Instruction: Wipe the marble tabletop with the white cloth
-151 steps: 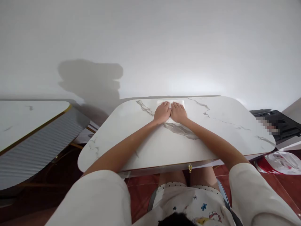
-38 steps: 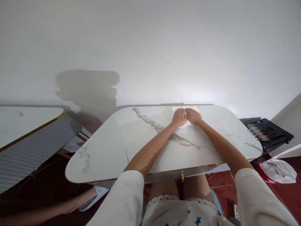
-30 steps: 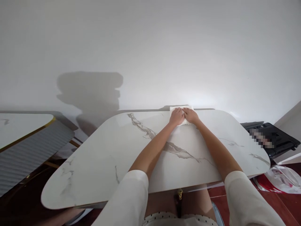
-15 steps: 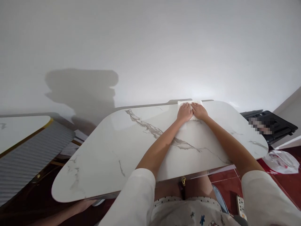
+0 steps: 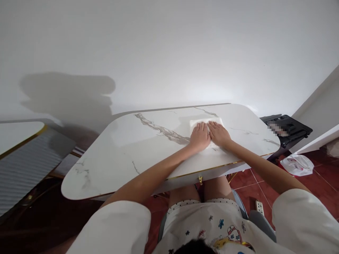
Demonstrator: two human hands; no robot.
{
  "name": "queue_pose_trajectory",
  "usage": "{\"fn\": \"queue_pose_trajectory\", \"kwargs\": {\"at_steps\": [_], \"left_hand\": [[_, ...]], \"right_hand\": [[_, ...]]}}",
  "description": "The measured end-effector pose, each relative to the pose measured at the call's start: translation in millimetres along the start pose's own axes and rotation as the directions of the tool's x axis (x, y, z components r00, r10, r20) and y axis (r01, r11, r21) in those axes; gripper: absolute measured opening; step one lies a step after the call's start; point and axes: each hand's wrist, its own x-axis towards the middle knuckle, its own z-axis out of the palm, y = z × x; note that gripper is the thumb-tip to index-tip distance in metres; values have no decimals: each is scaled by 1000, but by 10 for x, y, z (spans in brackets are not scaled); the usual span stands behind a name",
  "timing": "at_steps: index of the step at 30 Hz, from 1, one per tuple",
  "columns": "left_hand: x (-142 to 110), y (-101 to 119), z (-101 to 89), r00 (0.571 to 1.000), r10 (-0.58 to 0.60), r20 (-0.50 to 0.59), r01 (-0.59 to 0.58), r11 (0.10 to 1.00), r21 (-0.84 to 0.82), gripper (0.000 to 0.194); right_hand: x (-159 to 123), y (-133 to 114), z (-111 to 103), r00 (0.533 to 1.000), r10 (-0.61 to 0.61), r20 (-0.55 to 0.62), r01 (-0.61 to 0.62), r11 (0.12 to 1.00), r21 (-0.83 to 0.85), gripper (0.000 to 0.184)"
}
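Note:
A folded white cloth, perhaps a tissue or wipe, lies flat on the white marble-patterned tabletop. My left hand presses on its left half, palm down with the fingers laid flat. Beside it, my right hand covers the right half in the same way, fingers stretched toward the wall. The two hands touch or nearly touch at the thumbs. Most of the cloth's middle is hidden under them; its far edge and left corner show.
Behind the tabletop stands a white wall. A second marble-topped table is at the left. To the right are a black plastic case and, on the red tiled floor, a clear plastic bag. A power strip lies near my seat.
Both hands slid the cloth right along the tabletop's far edge, where it reached the wall side. Now they have drawn it back toward me, near the middle of the tabletop's depth.

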Motion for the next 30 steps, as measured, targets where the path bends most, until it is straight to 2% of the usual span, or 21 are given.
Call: {"fn": "queue_pose_trajectory", "kwargs": {"at_steps": [4,7,11,15,19,22,25,30], "left_hand": [[-459,249,-135,999,-27,29,28,999,-18,56],[-635,475,-211,998,-41,37,42,999,-29,59],[-594,707,-228,995,-66,81,72,995,-65,62],[-354,817,-140,994,-31,106,45,990,-130,65],[38,831,-21,992,-6,124,23,990,-139,63],[394,737,69,990,-54,134,73,987,-140,62],[733,515,145,988,-94,119,111,983,-143,57],[1155,5,238,997,-73,-8,71,987,-147,47]], "right_hand": [[-467,-131,-79,998,-65,-26,66,997,32,51],[-703,-87,-113,994,-97,-46,99,994,53,50],[-827,123,-170,987,-154,-44,158,982,105,50],[-801,399,-246,981,-186,-53,192,968,163,50],[-570,671,-253,990,-130,-61,138,978,159,49],[-241,838,-174,991,-132,-14,132,983,127,51],[164,921,-53,994,-103,29,101,993,63,54],[829,895,115,995,-89,32,89,996,25,54]]}}
